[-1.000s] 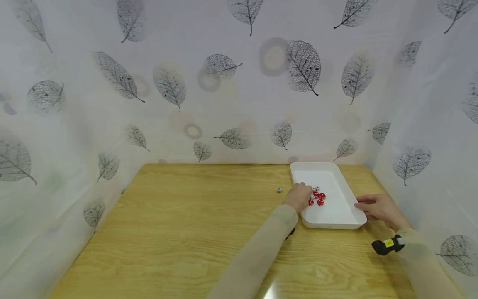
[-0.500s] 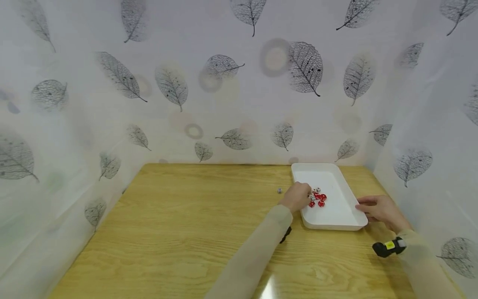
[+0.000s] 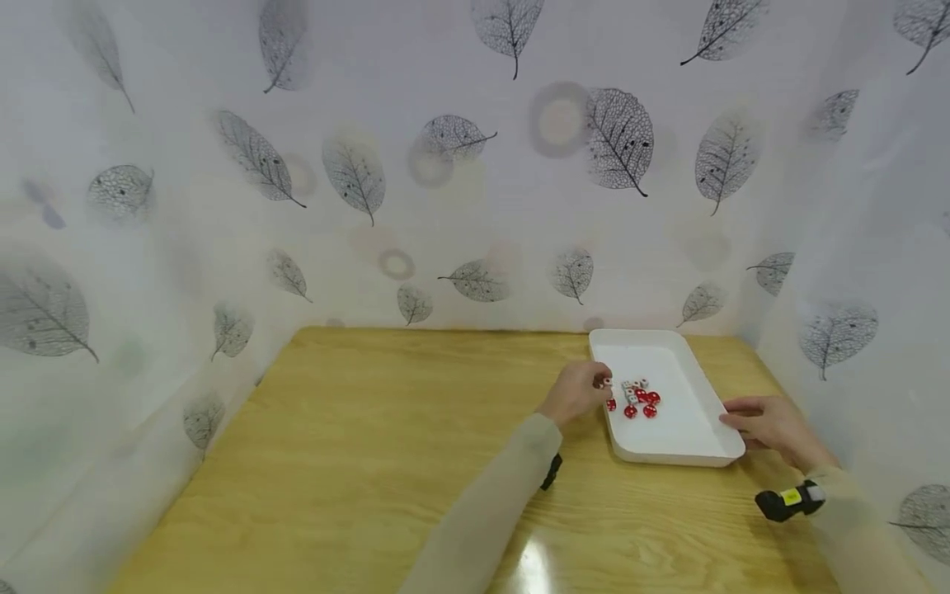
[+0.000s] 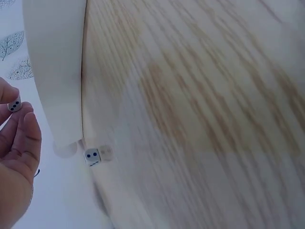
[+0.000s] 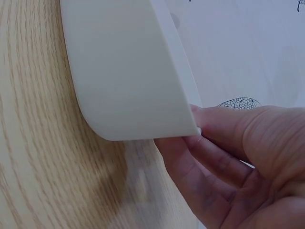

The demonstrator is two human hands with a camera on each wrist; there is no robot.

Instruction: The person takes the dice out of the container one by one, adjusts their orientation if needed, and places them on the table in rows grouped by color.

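A white tray (image 3: 698, 429) stands at the right of the wooden table. Several red dice (image 3: 650, 411) and white dice (image 3: 632, 397) lie together in it. At its left rim my left hand (image 3: 575, 392) pinches a white die (image 4: 15, 106) with dark pips between thumb and fingers. In the left wrist view, another white die (image 4: 92, 156) rests on the table beside the tray's outer wall; the left hand hides it in the head view. My right hand (image 3: 772, 429) holds the tray's right rim near the front corner, thumb on top and fingers below.
The wooden table (image 3: 356, 429) extends to the left and front of the tray. A curtain with a leaf print (image 3: 475, 214) surrounds the table at the back and sides. A black wrist camera (image 3: 788, 500) is strapped to the right wrist.
My left hand has drawn back left from the dice to the tray's left rim, with a white die in its fingers. The right hand stays on the tray. The view has shifted slightly.
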